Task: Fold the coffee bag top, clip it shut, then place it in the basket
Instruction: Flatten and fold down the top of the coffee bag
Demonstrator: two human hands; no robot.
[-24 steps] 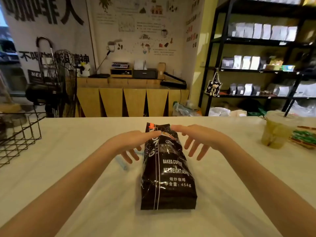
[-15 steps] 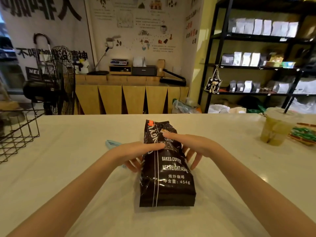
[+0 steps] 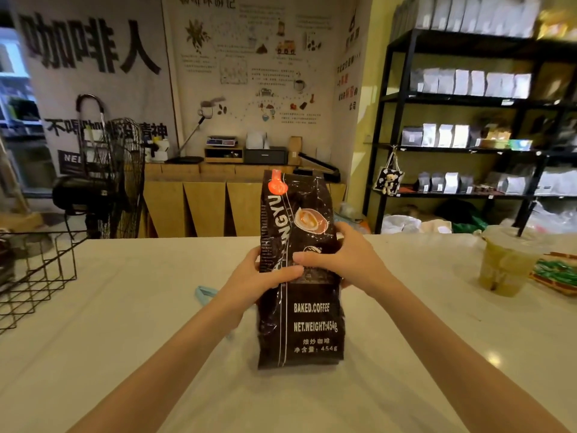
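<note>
Now both hands, left hand (image 3: 256, 276) and right hand (image 3: 346, 260), clasp the upright coffee bag (image 3: 301, 320).

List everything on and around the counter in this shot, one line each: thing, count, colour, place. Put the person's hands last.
coffee bag: one, black with white lettering, standing upright at the counter's middle, top not yet folded
clip: one, light blue, lying on the counter left of the bag, partly hidden by the left arm
basket: one, black wire, at the counter's left edge
iced drink cup: one, clear with greenish drink and dark straw, far right
snack packet: one, green and orange, right edge beside the cup
counter: one, white
left hand: one, gripping the bag's left side
right hand: one, gripping the bag's right side
</note>
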